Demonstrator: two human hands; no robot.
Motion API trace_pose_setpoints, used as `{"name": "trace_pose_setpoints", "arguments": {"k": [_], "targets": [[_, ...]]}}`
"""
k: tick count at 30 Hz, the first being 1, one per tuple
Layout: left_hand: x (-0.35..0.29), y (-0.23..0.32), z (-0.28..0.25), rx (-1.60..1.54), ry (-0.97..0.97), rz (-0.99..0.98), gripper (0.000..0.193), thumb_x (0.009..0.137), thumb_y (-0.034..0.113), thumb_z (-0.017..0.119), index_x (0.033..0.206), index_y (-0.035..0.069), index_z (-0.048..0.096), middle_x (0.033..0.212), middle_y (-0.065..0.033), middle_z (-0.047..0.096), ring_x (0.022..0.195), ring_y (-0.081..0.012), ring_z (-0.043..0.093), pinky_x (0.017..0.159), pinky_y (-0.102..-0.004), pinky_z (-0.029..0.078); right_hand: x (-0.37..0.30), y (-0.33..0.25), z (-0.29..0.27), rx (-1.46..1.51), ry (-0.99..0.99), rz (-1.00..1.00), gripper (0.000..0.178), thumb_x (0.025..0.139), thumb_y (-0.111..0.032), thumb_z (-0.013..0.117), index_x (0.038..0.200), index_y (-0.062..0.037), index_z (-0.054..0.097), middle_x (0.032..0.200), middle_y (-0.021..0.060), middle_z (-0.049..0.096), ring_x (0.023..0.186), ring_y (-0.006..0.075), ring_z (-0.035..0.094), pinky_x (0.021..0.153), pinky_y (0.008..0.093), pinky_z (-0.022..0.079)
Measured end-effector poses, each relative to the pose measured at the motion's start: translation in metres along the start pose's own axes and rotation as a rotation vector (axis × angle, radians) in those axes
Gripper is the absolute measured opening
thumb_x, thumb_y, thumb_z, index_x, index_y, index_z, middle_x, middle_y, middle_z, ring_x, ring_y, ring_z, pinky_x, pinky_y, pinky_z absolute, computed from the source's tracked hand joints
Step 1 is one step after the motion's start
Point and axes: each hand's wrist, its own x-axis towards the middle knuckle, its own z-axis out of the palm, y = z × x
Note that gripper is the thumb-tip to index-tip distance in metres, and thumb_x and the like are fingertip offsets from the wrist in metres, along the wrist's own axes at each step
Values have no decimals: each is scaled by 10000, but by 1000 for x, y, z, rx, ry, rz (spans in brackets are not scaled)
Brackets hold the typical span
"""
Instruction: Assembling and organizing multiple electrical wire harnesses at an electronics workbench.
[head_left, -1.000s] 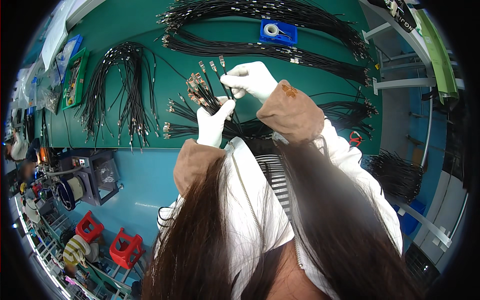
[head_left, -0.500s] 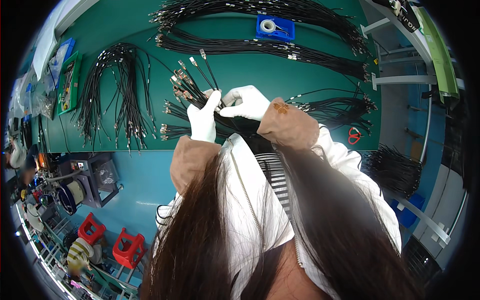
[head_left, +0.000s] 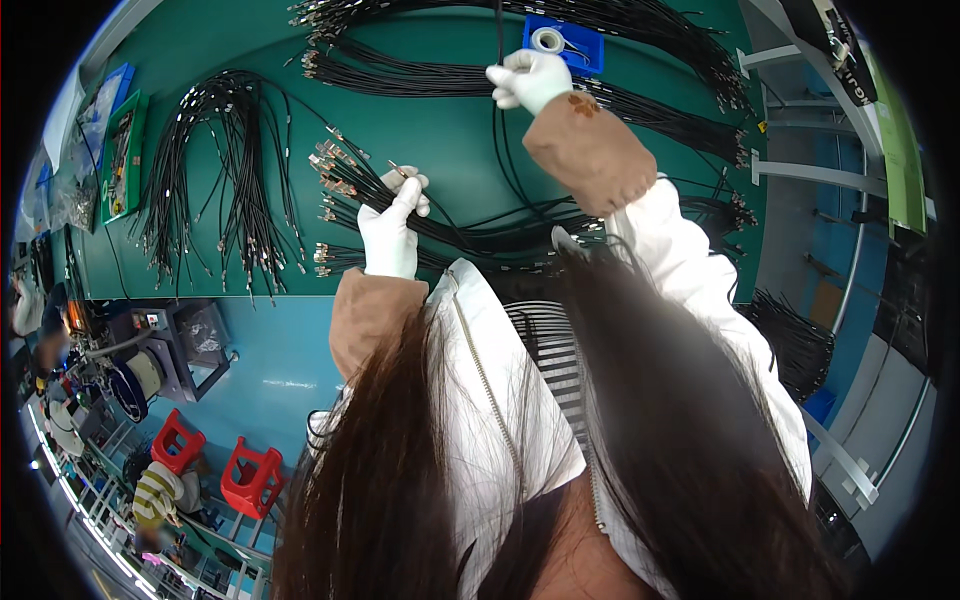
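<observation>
My left hand [head_left: 388, 240], in a white glove, is closed around a bundle of black cables [head_left: 345, 178] whose metal connector ends stick out to the left. My right hand [head_left: 532, 82], gloved too, is raised over the far side of the table with fingers pinched on a thin black cable [head_left: 500, 30]. That cable rises past the hand, and dark strands hang down below it toward the bundle. Behind the right hand lies a long row of black cables [head_left: 420, 75]. More cable ends [head_left: 335, 258] lie beside my left wrist.
Close to my right hand stands a blue tray [head_left: 592, 62] with a white tape roll [head_left: 548, 40] in it. A draped cable bundle [head_left: 225, 110] lies on the green table [head_left: 300, 40] at left, beside a green tray [head_left: 110, 205]. Red stools [head_left: 250, 478] and people are at lower left.
My right hand has moved from beside the left hand up to the far side, drawing a cable with it. The left hand has shifted slightly left, still gripping the bundle.
</observation>
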Motion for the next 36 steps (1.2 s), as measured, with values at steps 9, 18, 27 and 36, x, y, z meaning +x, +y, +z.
{"name": "trace_pose_setpoints", "arguments": {"k": [9, 18, 27, 36], "targets": [[0, 0, 1, -53, 14, -13, 156, 849, 17, 634, 995, -21, 594, 884, -95, 617, 652, -107, 526, 587, -238, 428, 39, 66, 23, 230, -234, 184, 413, 857, -30, 647, 1249, 42, 538, 1208, 154, 588, 1107, 237, 588, 870, 320, 546], [-15, -2, 5, -54, 14, -13, 184, 820, 11, 666, 992, -31, 616, 865, -83, 634, 670, -112, 559, 614, -239, 445, -101, 36, 17, -96, -626, 40, 348, 812, -330, 715, 978, -24, 705, 763, 51, 669, 614, 95, 567, 557, 239, 443], [-44, -7, 15, 86, -18, 58, 129, 797, 1, 683, 920, -8, 647, 767, -30, 614, 657, -107, 550, 624, -244, 426, -169, 31, 16, 147, -590, -36, 188, 815, -188, 719, 831, -2, 692, 696, 30, 647, 576, 66, 540, 518, 215, 437], [-56, -8, 15, 12, -4, 98, 162, 767, -1, 703, 918, -34, 656, 789, -54, 646, 625, -95, 536, 589, -229, 421, -182, 25, 18, 66, -547, 2, 210, 809, -195, 722, 826, 12, 689, 697, 51, 651, 577, 65, 545, 520, 212, 443]]}}
